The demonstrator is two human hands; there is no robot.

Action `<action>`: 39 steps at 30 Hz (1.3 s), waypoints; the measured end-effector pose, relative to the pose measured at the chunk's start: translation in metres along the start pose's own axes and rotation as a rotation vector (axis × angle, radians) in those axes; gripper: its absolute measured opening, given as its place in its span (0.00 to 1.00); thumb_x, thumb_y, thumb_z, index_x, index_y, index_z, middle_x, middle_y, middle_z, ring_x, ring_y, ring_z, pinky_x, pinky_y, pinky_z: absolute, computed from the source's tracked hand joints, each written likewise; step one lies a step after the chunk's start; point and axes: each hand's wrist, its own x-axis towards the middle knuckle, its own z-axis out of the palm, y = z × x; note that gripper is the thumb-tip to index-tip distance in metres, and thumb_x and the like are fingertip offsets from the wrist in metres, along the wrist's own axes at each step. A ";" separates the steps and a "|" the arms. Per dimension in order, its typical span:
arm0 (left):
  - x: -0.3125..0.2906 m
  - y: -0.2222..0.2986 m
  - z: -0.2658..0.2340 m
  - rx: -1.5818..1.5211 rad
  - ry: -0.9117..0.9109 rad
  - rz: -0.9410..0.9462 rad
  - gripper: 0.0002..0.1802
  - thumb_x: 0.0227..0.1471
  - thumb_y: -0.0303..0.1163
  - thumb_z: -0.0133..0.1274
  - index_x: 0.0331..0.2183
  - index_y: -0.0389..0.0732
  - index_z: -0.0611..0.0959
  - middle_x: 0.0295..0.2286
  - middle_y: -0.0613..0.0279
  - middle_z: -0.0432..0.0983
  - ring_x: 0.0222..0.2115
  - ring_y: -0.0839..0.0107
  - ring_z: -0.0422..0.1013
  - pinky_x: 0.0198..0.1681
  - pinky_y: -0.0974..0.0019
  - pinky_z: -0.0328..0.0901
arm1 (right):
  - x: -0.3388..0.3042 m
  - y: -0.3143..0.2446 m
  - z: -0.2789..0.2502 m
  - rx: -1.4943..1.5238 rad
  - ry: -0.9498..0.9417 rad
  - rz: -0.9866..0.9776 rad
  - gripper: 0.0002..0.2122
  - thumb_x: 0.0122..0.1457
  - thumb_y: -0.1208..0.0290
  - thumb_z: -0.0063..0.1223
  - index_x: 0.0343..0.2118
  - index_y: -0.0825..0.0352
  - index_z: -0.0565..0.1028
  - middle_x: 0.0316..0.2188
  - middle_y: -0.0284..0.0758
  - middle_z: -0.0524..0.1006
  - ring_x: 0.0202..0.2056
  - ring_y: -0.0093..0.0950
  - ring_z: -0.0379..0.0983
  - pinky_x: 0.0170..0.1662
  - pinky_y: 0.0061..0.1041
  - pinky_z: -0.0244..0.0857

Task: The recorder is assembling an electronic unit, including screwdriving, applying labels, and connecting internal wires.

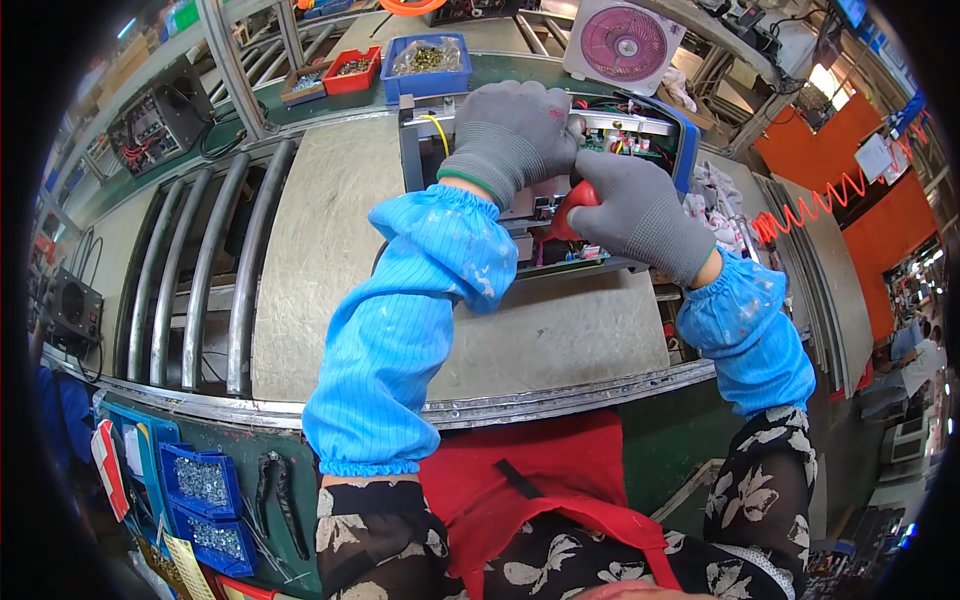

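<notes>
Right grey-gloved grip clasps a red rounded handle; state of left grip, over opened blue-edged device, cannot be told.

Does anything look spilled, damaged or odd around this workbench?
I see no spill. The blue left sleeve cover has pale smudges and the gloved left hand a small red mark, so both look soiled. A crumpled pale cloth bunched beside the open machine looks a bit untidy.

Opened electronic device, circuit boards exposed
</notes>
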 end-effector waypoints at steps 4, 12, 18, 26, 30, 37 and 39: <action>0.004 0.001 -0.002 -0.036 -0.085 -0.035 0.22 0.59 0.51 0.41 0.36 0.45 0.82 0.31 0.55 0.79 0.36 0.57 0.77 0.40 0.54 0.71 | 0.008 0.006 0.005 0.014 0.006 0.005 0.14 0.46 0.63 0.50 0.33 0.65 0.75 0.29 0.47 0.78 0.35 0.46 0.77 0.40 0.43 0.70; 0.013 -0.007 -0.015 -0.138 -0.265 -0.112 0.21 0.58 0.49 0.39 0.41 0.51 0.83 0.36 0.55 0.80 0.40 0.56 0.76 0.44 0.53 0.69 | 0.020 -0.001 -0.003 -0.093 -0.033 -0.023 0.14 0.43 0.64 0.51 0.33 0.64 0.76 0.29 0.45 0.78 0.35 0.45 0.76 0.38 0.41 0.70; 0.015 -0.007 -0.016 -0.146 -0.276 -0.130 0.22 0.57 0.49 0.40 0.42 0.50 0.83 0.38 0.56 0.80 0.42 0.55 0.75 0.45 0.53 0.68 | 0.019 0.000 -0.001 -0.059 -0.022 -0.101 0.10 0.45 0.65 0.51 0.29 0.64 0.75 0.27 0.44 0.78 0.31 0.45 0.76 0.36 0.42 0.70; 0.010 -0.002 -0.019 -0.097 -0.243 -0.125 0.22 0.57 0.48 0.39 0.41 0.49 0.83 0.40 0.56 0.79 0.42 0.55 0.75 0.46 0.53 0.69 | -0.003 0.013 0.008 0.065 0.081 -0.110 0.11 0.45 0.65 0.53 0.29 0.64 0.73 0.25 0.44 0.76 0.31 0.46 0.75 0.35 0.43 0.69; 0.005 0.000 -0.017 -0.113 -0.219 -0.117 0.22 0.57 0.48 0.39 0.41 0.49 0.83 0.39 0.56 0.80 0.42 0.56 0.75 0.46 0.53 0.70 | -0.015 0.012 -0.005 0.070 0.020 -0.063 0.09 0.47 0.66 0.50 0.30 0.64 0.73 0.29 0.44 0.78 0.35 0.45 0.77 0.39 0.44 0.69; 0.004 0.000 -0.014 -0.098 -0.191 -0.103 0.20 0.57 0.48 0.41 0.40 0.51 0.83 0.35 0.57 0.80 0.37 0.56 0.77 0.41 0.53 0.70 | -0.008 0.009 -0.012 0.038 -0.058 0.026 0.13 0.46 0.64 0.49 0.33 0.65 0.74 0.30 0.45 0.78 0.37 0.46 0.76 0.41 0.43 0.69; 0.003 0.000 -0.015 -0.090 -0.191 -0.107 0.20 0.58 0.48 0.41 0.39 0.51 0.83 0.34 0.57 0.80 0.37 0.56 0.77 0.41 0.53 0.70 | -0.002 0.009 -0.012 0.003 -0.099 0.039 0.14 0.46 0.63 0.49 0.34 0.64 0.75 0.32 0.45 0.78 0.39 0.45 0.76 0.42 0.43 0.69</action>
